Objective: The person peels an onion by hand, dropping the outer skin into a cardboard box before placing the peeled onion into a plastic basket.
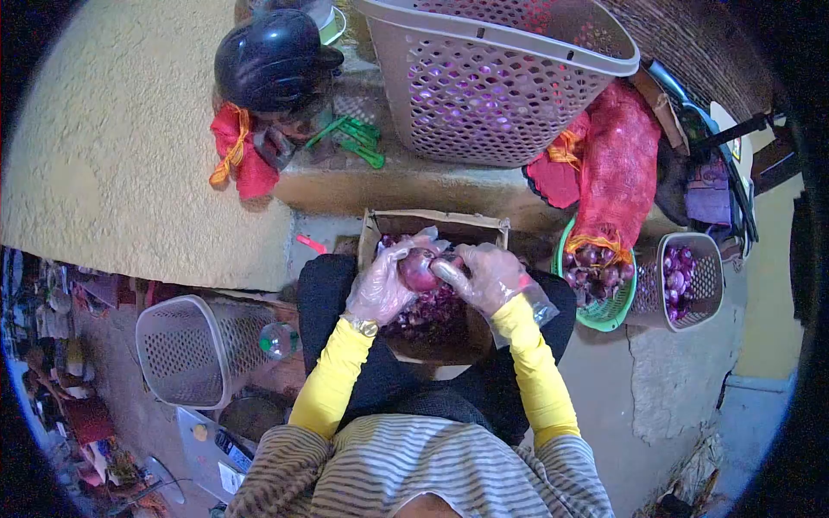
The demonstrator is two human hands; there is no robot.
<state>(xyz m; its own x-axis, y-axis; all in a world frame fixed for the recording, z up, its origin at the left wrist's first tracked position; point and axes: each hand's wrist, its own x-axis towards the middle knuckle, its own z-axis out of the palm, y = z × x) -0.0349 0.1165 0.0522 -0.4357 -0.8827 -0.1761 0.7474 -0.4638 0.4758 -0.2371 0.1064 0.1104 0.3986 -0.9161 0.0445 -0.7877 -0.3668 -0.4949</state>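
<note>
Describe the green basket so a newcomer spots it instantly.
Find the tall grey basket at the top, then the long red mesh sack to its right. At the sack's lower end, a rounded green basket holds red onions. Its colour sets it apart from the grey basket beside it.

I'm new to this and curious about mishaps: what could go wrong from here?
The smooth onion could slip from the gloved left hand, perhaps dropping into the cardboard box below. The right hand has loose plastic near its wrist, which might get in the way. The red net sack opens at the green basket, so onions might spill over its rim.
</note>
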